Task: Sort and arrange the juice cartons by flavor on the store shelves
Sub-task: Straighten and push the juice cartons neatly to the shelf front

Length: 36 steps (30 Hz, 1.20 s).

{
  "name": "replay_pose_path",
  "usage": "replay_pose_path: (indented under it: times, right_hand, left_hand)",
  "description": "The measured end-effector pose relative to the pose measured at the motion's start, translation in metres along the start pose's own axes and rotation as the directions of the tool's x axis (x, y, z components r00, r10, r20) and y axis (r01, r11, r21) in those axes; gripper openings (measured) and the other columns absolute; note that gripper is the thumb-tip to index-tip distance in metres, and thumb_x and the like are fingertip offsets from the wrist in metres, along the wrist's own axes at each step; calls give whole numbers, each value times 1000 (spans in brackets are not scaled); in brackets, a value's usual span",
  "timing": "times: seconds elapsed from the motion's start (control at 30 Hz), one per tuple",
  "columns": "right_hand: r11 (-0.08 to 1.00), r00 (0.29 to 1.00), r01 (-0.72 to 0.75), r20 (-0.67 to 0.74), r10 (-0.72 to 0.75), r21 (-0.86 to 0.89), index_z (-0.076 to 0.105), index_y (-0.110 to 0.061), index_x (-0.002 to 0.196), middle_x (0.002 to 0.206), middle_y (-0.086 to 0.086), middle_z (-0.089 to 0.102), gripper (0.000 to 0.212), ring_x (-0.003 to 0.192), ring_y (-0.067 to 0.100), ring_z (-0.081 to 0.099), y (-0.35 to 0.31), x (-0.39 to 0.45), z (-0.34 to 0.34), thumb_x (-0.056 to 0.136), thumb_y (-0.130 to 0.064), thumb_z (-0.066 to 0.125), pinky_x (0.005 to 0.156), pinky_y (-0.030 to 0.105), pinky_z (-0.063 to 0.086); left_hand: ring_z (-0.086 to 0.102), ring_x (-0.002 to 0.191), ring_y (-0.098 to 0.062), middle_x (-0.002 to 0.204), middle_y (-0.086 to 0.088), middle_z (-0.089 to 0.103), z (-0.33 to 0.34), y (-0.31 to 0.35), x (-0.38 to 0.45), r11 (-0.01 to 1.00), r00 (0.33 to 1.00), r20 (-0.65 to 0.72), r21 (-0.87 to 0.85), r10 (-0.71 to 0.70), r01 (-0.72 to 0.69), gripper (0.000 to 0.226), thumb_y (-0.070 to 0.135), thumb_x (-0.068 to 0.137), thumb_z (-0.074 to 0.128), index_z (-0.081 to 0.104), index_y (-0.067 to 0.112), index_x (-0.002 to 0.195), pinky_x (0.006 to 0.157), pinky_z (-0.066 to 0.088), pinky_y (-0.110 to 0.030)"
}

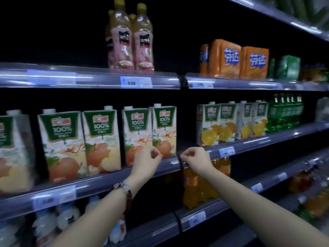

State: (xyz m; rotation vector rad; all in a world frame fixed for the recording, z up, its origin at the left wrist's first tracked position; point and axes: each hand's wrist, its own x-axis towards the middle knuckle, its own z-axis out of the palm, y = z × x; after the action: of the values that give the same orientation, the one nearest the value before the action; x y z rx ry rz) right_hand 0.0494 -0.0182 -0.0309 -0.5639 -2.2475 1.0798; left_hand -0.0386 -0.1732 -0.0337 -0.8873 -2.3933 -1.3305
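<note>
pink bottles (130, 41) above apple cartons (106, 139); orange cartons (229, 122) rightward.

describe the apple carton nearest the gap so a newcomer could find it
Find the middle shelf with the white juice cartons. In the left group showing red apples, take the rightmost apple carton, beside the gap before the orange cartons, just above the left hand.

Apple juice cartons (106, 139): five. Orange juice cartons (229, 122): four. Pink-label bottles (131, 41): at least two.
</note>
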Motion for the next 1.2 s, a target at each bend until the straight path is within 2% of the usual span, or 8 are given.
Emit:
replay_pose_path:
  times: [0.13, 0.3, 0.37, 0.47, 0.63, 0.87, 1.07, 1.2]
  right_hand:
    - [998, 995, -56, -85, 52, -37, 69, -12, 76, 78, 12, 72, 10, 80, 26, 68, 31, 4, -32, 85, -16, 67, 80, 39, 55]
    - [989, 976, -145, -165, 141, -16, 72, -5, 90, 89, 12, 72, 15, 90, 28, 68, 73, 22, -72, 89, -19, 65, 86, 43, 55]
    - [988, 970, -157, -187, 155, 4, 72, -7, 89, 88, 11, 72, 15, 88, 27, 69, 88, 33, -88, 89, -20, 66, 81, 41, 57]
    - [990, 968, -138, -212, 132, -13, 72, -12, 84, 82, 6, 70, 11, 85, 23, 67, 113, 57, -113, 88, -21, 66, 80, 37, 55]
    - [995, 977, -98, -192, 92, -22, 71, -9, 85, 73, 4, 68, 14, 67, 14, 63, 147, 111, -155, 88, -22, 67, 72, 31, 52]
    - [999, 996, -33, -80, 32, -16, 71, -9, 89, 84, 6, 69, 13, 83, 21, 63, 181, 188, -195, 88, -22, 68, 84, 37, 54]
    - [998, 999, -25, -19, 26, 61, 56, -5, 124, 114, 10, 65, 47, 94, 19, 57, 196, 225, -187, 86, -30, 70, 80, 27, 43]
    - [997, 999, -7, -37, 9, 75, 49, -3, 132, 124, 13, 62, 64, 113, 29, 59, 197, 241, -171, 84, -40, 71, 92, 36, 49]
  left_hand:
    - [59, 69, -7, 67, 13, 63, 43, 8, 7, 994, 996, 82, -107, 37, -28, 24, 14, 84, 66, 60, 27, 64, 58, 39, -22]
    - [59, 64, -6, 66, 10, 64, 94, 28, 23, 985, 986, 154, -165, 68, -42, 19, 16, 83, 66, 63, 26, 66, 58, 46, -18]
    - [58, 62, -4, 63, 12, 62, 114, 38, 35, 984, 983, 160, -168, 90, -63, 23, 16, 83, 65, 61, 28, 63, 51, 40, -11]
    - [59, 62, -5, 64, 11, 64, 146, 53, 55, 984, 986, 153, -173, 71, -44, 23, 18, 84, 63, 61, 29, 64, 51, 39, -15]
    - [58, 66, -3, 68, 7, 64, 199, 77, 88, 989, 998, 59, -150, 4, 5, 16, 17, 85, 66, 64, 22, 69, 53, 37, -15]
    - [59, 63, -10, 71, 1, 64, 238, 87, 130, 965, 957, -120, -26, -263, 262, 16, 23, 82, 70, 60, 19, 71, 48, 40, -21]
    - [61, 82, -13, 92, 5, 60, 243, 75, 138, 954, 948, -129, -112, -292, 279, 43, 34, 78, 77, 53, 17, 108, 68, 53, -28]
    - [59, 100, -19, 111, -3, 61, 243, 74, 150, 969, 954, -177, -90, -244, 231, 70, 41, 73, 79, 49, 12, 130, 78, 50, -28]
